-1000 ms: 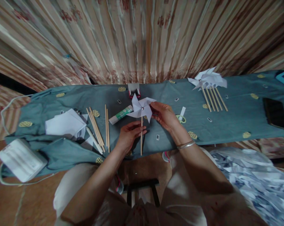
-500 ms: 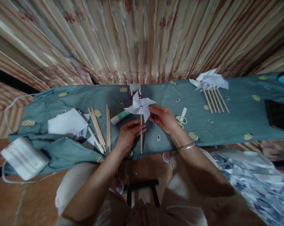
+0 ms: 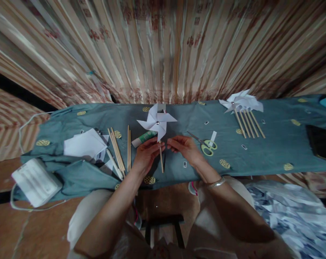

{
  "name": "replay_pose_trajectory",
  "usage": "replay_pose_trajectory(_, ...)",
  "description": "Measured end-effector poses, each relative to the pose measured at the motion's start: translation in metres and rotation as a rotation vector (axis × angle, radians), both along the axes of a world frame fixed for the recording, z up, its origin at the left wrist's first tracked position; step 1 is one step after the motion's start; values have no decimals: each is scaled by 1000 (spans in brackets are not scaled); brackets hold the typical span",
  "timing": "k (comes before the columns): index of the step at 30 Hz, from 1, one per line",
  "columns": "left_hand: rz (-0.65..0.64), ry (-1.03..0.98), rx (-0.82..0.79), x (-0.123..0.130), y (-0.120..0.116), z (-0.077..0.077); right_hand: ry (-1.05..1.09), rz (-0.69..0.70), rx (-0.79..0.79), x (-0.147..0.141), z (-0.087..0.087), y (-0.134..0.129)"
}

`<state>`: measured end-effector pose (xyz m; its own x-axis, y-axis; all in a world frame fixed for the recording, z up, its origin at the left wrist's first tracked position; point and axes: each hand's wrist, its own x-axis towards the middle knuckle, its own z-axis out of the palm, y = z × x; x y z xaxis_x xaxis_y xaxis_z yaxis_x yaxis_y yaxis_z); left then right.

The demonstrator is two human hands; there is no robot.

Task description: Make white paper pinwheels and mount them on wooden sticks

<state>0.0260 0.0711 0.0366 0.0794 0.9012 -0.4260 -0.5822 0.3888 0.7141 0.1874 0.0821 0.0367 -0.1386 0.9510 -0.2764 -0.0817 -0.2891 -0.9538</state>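
A white paper pinwheel (image 3: 153, 116) with a shiny pin at its centre stands before me on a wooden stick (image 3: 161, 163). My left hand (image 3: 146, 153) is closed round the stick, just under the paper blades. Close by on the right, my right hand (image 3: 183, 145) hovers apart from the pinwheel with its fingertips pressed together; whether anything small is between them is hidden. Behind my left hand lies a green and white glue stick (image 3: 145, 137), partly covered. Green-handled scissors (image 3: 208, 146) rest right of my right hand, beside a white paper strip (image 3: 213, 136).
On the left lie stacked white papers (image 3: 83, 144), several loose wooden sticks (image 3: 116, 149) and a white box with a cable (image 3: 37, 181). Several pinwheels (image 3: 244, 102) are lined up at the back right. A dark phone (image 3: 321, 142) lies near the table's right end.
My right hand has come off the pinwheel's blade and now sits lower, with its fingertips together. My left hand has slid up the stick towards the blades. The scissors show more fully.
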Motion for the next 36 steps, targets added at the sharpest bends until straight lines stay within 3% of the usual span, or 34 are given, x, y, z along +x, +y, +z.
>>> replay_pose_trajectory(3,22,-8,5,-4,3,2,-132,144,74,-6,-5,-12)
replay_pose_trajectory(8,24,1,0,-5,4,2,-202,253,111,-17,-15,-23)
replay_pose_trajectory(13,29,21,-7,0,1,2,-274,235,155,-19,-19,-21)
replay_pose_trajectory(16,40,81,-6,3,-1,0,-210,211,137,-19,-19,-20)
replay_pose_trajectory(20,44,159,0,6,-3,-3,-122,211,97,-17,-14,-18)
replay_pose_trajectory(24,36,177,-16,6,-4,-1,-96,295,51,13,3,-6)
replay_pose_trajectory(26,12,192,-33,6,-6,0,-114,199,39,37,13,5)
replay_pose_trajectory(31,-137,245,-50,9,-11,-4,78,-244,53,74,24,30)
replay_pose_trajectory(36,-260,326,5,14,-16,-10,118,-208,63,65,22,36)
